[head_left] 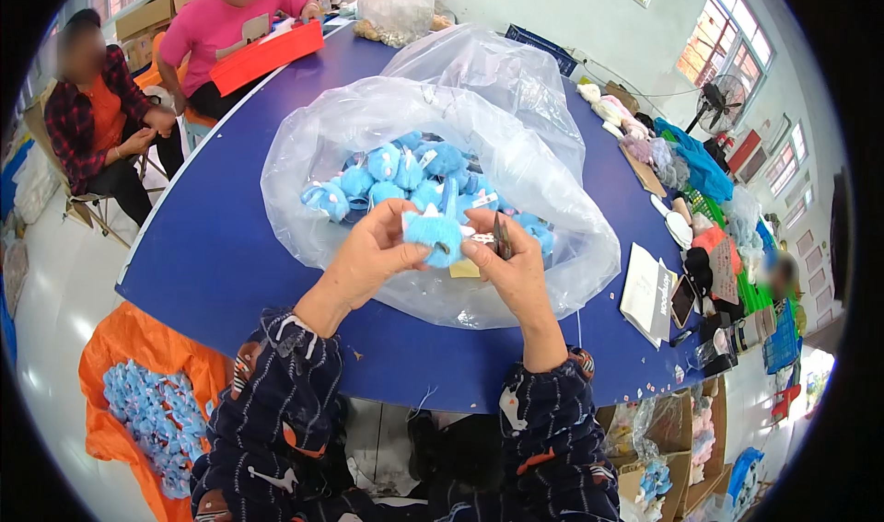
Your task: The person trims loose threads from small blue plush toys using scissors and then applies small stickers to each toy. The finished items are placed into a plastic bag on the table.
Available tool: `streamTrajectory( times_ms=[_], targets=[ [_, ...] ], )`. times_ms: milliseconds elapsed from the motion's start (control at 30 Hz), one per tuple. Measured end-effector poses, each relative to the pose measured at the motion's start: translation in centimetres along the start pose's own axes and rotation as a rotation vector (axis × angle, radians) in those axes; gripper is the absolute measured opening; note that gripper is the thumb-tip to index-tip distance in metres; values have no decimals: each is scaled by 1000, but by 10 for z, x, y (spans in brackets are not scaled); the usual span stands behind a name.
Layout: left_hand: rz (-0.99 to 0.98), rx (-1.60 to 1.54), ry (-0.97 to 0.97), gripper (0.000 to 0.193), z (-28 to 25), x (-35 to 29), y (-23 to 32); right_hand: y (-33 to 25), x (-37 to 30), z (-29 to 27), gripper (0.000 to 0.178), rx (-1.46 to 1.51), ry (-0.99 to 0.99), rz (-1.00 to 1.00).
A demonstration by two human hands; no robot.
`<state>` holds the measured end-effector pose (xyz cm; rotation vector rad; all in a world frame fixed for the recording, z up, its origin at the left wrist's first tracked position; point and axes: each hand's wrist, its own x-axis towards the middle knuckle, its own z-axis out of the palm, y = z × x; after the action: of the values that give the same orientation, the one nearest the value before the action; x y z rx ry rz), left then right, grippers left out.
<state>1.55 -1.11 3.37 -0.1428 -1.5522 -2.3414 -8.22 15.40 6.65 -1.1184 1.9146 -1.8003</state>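
A small fluffy blue plush toy (431,235) is pinched in my left hand (364,257), with the thumb across its front. My right hand (517,269) is closed on dark thread snips (502,237), their tips pointing up. Its thumb and forefinger also take hold of a small white patterned tag or strip at the toy's right side. Beneath and beyond both hands, a large clear plastic bag (575,246) lies open on the table. Several similar blue plush toys (382,165) are heaped in it. Something flat and yellow shows just below the held toy.
The blue table (212,237) has a curved-looking near edge. An orange sack (106,338) of blue pieces stands at the lower left. Right of the bag lie a white notebook (642,287) and a phone (682,299). Two people sit at far left, one with a red tray (267,57).
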Motion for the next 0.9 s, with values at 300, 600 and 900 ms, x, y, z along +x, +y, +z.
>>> streamTrajectory(
  times_ms=[300, 600, 900],
  targets=[
    [46, 129, -72, 40, 8, 2, -15, 6, -1, -4, 17, -105, 65, -59],
    [-15, 235, -146, 38, 10, 0, -17, 3, -2, -7, 28, -75, 81, -70],
    [78, 306, -70, 34, 13, 2, -19, 18, -6, 11, 20, 128, 287, -49]
  ],
)
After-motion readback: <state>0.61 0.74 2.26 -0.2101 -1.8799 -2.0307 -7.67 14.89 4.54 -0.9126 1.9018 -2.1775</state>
